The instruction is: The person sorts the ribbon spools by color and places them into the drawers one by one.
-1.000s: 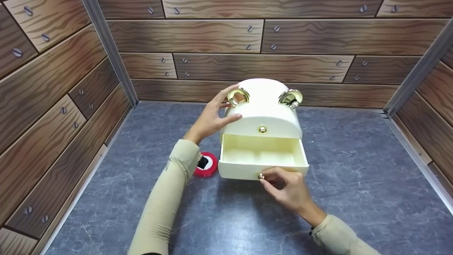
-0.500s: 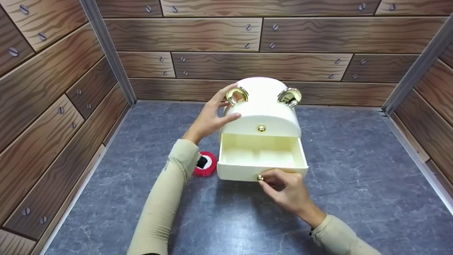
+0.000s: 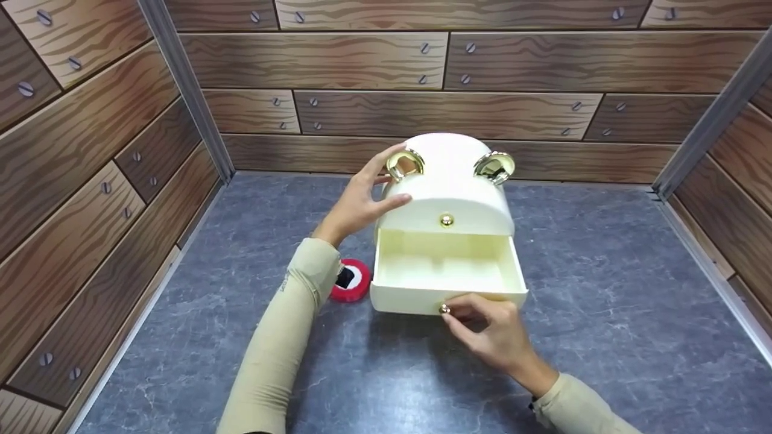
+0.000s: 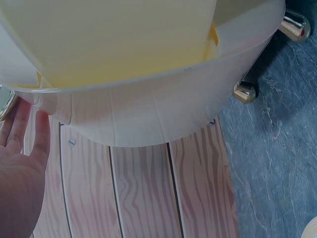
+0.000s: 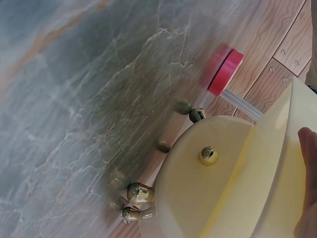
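A cream storage box (image 3: 446, 181) with a rounded top, gold ears and small gold knobs stands on the floor panel. Its drawer (image 3: 398, 299) is pulled out toward me, and nothing shows inside. My right hand (image 3: 494, 331) pinches the gold drawer knob (image 3: 445, 308) between thumb and fingers. My left hand (image 3: 357, 202) rests at the box's left side, fingers fairly straight by the left ear (image 3: 406, 164), thumb toward the front. Part of that hand (image 4: 25, 173) shows in the left wrist view, fingertips against the box. Gold feet (image 4: 244, 92) stick out below the box.
A red tape roll (image 3: 348, 296) with a white core lies left of the drawer, beside my left sleeve (image 3: 271, 343). Wood-patterned walls (image 3: 374, 60) enclose the back and sides. The floor is a dark marbled sheet (image 3: 603, 271).
The drawer has slid a little farther out toward me, with my right hand moving along on its knob. My left hand and the box body stay in place.
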### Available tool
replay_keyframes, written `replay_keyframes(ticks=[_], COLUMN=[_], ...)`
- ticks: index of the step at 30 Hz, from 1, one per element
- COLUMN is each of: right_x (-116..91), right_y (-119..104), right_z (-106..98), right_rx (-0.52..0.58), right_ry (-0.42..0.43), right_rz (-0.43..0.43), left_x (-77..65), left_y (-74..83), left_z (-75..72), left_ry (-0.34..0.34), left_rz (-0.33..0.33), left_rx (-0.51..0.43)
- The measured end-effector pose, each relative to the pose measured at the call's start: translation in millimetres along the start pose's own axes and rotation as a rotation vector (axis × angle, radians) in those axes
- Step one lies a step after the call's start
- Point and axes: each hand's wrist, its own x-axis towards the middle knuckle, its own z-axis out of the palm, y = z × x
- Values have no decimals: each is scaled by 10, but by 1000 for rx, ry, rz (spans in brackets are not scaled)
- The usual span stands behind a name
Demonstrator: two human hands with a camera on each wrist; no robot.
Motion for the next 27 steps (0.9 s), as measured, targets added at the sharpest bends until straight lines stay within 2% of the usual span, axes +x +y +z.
replay_keyframes(ticks=[6,19,27], right_x=[-14,-3,1], right_y=[-26,-22,-34], right_z=[29,34,19], right_rx=[4,14,33], right_ry=[0,-5,-10], right_rz=[-14,-22,7], left_x=[-19,-29,-32], left_y=[0,-13,-12], left_z=[3,12,11], left_ry=[-2,1,-12], left_rz=[-13,4,7], left_rx=[9,21,22])
